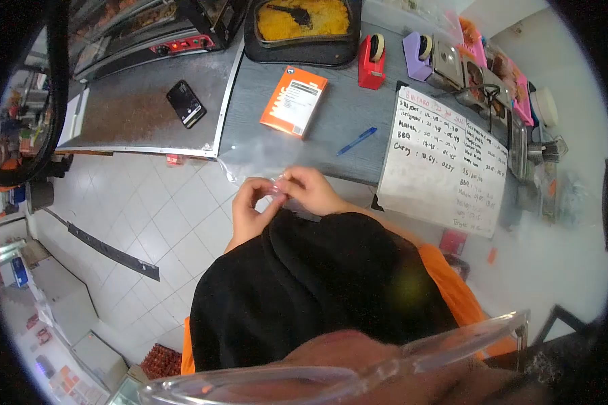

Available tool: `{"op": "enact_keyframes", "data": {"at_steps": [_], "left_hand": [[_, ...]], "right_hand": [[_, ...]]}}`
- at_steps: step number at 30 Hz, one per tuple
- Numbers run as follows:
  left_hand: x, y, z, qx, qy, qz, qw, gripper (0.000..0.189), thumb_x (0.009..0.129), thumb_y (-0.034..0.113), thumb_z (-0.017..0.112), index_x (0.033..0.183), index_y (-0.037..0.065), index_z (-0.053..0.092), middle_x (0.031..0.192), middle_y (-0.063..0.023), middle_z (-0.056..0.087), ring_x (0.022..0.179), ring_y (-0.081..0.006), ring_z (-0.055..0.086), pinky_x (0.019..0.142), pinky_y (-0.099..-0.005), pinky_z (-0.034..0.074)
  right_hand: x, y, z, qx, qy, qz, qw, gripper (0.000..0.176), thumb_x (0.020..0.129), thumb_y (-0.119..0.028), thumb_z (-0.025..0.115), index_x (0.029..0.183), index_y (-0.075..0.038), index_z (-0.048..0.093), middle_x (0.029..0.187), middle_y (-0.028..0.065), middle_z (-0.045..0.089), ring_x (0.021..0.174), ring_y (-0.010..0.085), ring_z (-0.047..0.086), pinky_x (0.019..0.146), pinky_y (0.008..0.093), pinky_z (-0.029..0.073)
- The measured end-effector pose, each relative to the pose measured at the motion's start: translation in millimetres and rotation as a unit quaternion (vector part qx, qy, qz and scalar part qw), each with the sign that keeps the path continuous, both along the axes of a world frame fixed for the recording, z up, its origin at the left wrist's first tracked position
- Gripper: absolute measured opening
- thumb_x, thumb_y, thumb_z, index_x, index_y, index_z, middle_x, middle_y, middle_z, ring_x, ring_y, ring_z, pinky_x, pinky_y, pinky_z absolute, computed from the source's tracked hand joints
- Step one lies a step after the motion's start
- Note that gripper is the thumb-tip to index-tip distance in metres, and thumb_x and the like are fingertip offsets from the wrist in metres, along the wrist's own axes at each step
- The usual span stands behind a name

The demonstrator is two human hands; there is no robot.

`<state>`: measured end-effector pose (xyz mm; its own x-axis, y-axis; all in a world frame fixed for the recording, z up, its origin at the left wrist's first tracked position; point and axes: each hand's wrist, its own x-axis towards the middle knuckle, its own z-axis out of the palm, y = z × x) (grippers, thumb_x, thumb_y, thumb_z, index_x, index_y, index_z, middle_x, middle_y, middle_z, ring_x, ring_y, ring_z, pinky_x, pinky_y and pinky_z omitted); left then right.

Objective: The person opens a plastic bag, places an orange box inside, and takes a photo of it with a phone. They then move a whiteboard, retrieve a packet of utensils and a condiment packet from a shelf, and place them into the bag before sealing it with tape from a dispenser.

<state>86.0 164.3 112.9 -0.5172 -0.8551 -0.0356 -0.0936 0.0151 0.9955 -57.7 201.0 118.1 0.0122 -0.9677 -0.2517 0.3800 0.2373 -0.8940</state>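
Note:
Close to my body, just off the counter's front edge, my left hand point(252, 206) and my right hand point(310, 189) meet with pinched fingers on a clear plastic bag point(246, 160). The bag's thin film spreads from my fingertips toward the counter. Beyond it an orange and white box point(294, 101) with a printed label lies on the grey counter point(250, 128). A blue pen point(357, 141) rests to the right of the box.
A handwritten whiteboard point(439, 162) lies at the right, below a red tape dispenser point(371, 64) and a purple one point(417, 57). A tray of yellow food point(304, 23) sits at the back. A black phone point(186, 104) lies on the left worktop point(135, 108).

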Motion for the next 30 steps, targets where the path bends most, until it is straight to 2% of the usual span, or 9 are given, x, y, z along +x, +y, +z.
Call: {"op": "enact_keyframes", "data": {"at_steps": [5,8,10,13,17,19,23,26,30], "left_hand": [[7,0,0,-0.015,-0.037,-0.014,0.999,0.021,0.067,-0.004,0.065,0.081,-0.002,0.050,0.077,-0.0051,0.052,0.077,-0.0127,0.054,0.070,-0.0241,0.044],[8,0,3,0.040,-0.024,-0.025,0.999,0.018,0.068,-0.004,0.063,0.079,-0.001,0.050,0.075,-0.0045,0.053,0.074,-0.0118,0.054,0.068,-0.0238,0.044],[7,1,4,0.073,-0.019,-0.002,0.997,0.016,0.069,-0.003,0.064,0.077,-0.001,0.050,0.074,-0.0045,0.054,0.072,-0.0115,0.054,0.067,-0.0236,0.045],[8,-1,2,0.072,-0.032,-0.007,0.997,0.015,0.068,-0.001,0.065,0.072,-0.001,0.051,0.070,-0.0048,0.055,0.068,-0.0111,0.055,0.064,-0.0233,0.045],[5,1,4,0.033,-0.057,-0.051,0.997,0.019,0.066,0.004,0.069,0.063,0.000,0.050,0.063,-0.0063,0.055,0.064,-0.0122,0.055,0.060,-0.0237,0.044],[5,0,8,-0.011,-0.078,-0.073,0.994,0.021,0.065,0.006,0.069,0.062,0.000,0.050,0.061,-0.0067,0.055,0.062,-0.0130,0.055,0.059,-0.0241,0.043],[4,-3,7,-0.063,-0.103,-0.072,0.990,0.024,0.063,0.009,0.070,0.060,0.000,0.048,0.059,-0.0077,0.054,0.057,-0.0153,0.052,0.055,-0.0249,0.040],[5,-6,12,-0.068,-0.111,-0.075,0.989,0.023,0.065,0.008,0.069,0.060,0.000,0.048,0.058,-0.0066,0.052,0.056,-0.0140,0.050,0.054,-0.0249,0.039],[10,-3,10,0.009,-0.085,-0.096,0.992,0.022,0.067,0.008,0.068,0.061,0.001,0.049,0.057,-0.0063,0.051,0.057,-0.0129,0.049,0.054,-0.0251,0.039]], "right_hand": [[-10,2,-14,0.045,-0.008,0.043,0.998,0.008,0.080,-0.008,0.054,0.076,0.000,0.056,0.065,0.0019,0.054,0.062,0.0068,0.051,0.056,0.0198,0.041],[-6,2,-23,-0.026,0.022,0.049,0.998,0.009,0.080,-0.007,0.053,0.080,0.001,0.057,0.070,0.0032,0.056,0.067,0.0083,0.053,0.060,0.0206,0.043],[-5,-1,-23,-0.177,0.100,0.001,0.979,0.011,0.080,-0.008,0.055,0.082,0.003,0.058,0.074,0.0042,0.058,0.069,0.0087,0.053,0.063,0.0207,0.043],[-4,0,2,-0.033,0.034,0.000,0.999,0.013,0.080,-0.009,0.055,0.080,0.004,0.057,0.075,0.0043,0.059,0.067,0.0087,0.053,0.064,0.0206,0.042],[-14,-1,-2,-0.044,0.057,0.039,0.997,0.015,0.080,-0.010,0.055,0.079,0.004,0.057,0.075,0.0047,0.059,0.068,0.0080,0.052,0.063,0.0213,0.042],[-19,-2,1,0.044,0.063,0.144,0.987,0.013,0.080,-0.010,0.055,0.080,0.003,0.057,0.075,0.0044,0.059,0.067,0.0077,0.052,0.062,0.0222,0.043],[-20,1,-10,0.028,-0.040,0.111,0.993,0.011,0.080,-0.010,0.056,0.082,0.001,0.056,0.070,0.0041,0.056,0.068,0.0091,0.053,0.062,0.0221,0.043],[-18,3,-5,-0.049,-0.015,0.093,0.994,0.015,0.077,-0.013,0.058,0.077,0.002,0.058,0.069,0.0040,0.058,0.062,0.0084,0.053,0.058,0.0220,0.042],[-35,9,-10,-0.054,0.116,0.173,0.977,0.009,0.077,-0.004,0.058,0.077,0.004,0.055,0.072,0.0070,0.058,0.074,0.0104,0.056,0.066,0.0217,0.044]]}}
